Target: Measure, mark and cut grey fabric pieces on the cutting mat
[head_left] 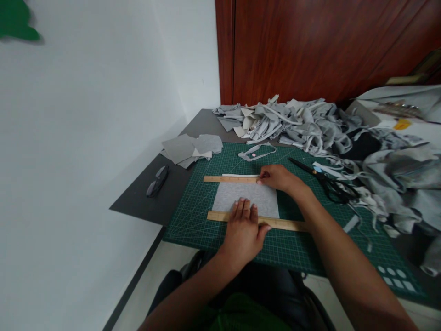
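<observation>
A piece of light grey fabric (265,196) lies flat on the green cutting mat (200,207), between two wooden rulers. The near wooden ruler (284,224) lies across its front edge. My left hand (243,234) rests flat on that ruler, fingers stretched onto the fabric and thumb out to the right. Along the fabric's back edge lies the far wooden ruler (234,179), with a thin pale strip showing just behind it. My right hand (277,177) has its thumb and fingers closed at this ruler's right end; the fingertips are partly hidden.
Black-handled scissors (330,184) lie to the right. A fabric loop (257,151) sits behind the far ruler. Stacked grey pieces (182,149) and folded glasses (157,181) are at left. A heap of scraps (292,119) fills the back, with more cloth (403,179) at right.
</observation>
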Motion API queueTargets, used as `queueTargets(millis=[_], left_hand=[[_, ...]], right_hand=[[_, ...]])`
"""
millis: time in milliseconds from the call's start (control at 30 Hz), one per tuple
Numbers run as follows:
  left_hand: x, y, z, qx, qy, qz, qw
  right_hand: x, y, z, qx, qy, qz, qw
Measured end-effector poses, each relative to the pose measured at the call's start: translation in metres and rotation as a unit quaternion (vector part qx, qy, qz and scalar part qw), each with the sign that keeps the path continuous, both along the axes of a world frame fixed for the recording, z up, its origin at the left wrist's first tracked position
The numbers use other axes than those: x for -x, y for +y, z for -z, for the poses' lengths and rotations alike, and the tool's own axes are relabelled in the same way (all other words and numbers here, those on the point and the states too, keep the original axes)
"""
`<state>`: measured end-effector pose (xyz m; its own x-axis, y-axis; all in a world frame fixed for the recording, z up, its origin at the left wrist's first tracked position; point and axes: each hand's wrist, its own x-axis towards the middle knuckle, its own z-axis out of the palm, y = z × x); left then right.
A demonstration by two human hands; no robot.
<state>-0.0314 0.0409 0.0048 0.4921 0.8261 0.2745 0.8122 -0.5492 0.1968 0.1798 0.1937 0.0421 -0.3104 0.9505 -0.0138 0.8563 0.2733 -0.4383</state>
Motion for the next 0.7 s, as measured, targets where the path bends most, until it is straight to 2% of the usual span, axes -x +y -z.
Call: queueTargets(millis=[200,500,700], left_hand=[[-0.001,0.0,-0.001,0.009,0.001,0.001,1.0],[-0.001,-0.001,-0.006,0.024,0.008,0.008,1.0],[0.003,0.0,-0.013,0.012,0.012,0.065,0.998]], right_hand=[[-0.019,0.0,-0.004,0.0,-0.055,0.038,0.998],[-0.004,-0.001,0.002,-0.061,-0.061,0.069,0.994],[-0.009,-0.004,-0.006,-0.028,-0.086,0.09,0.992]])
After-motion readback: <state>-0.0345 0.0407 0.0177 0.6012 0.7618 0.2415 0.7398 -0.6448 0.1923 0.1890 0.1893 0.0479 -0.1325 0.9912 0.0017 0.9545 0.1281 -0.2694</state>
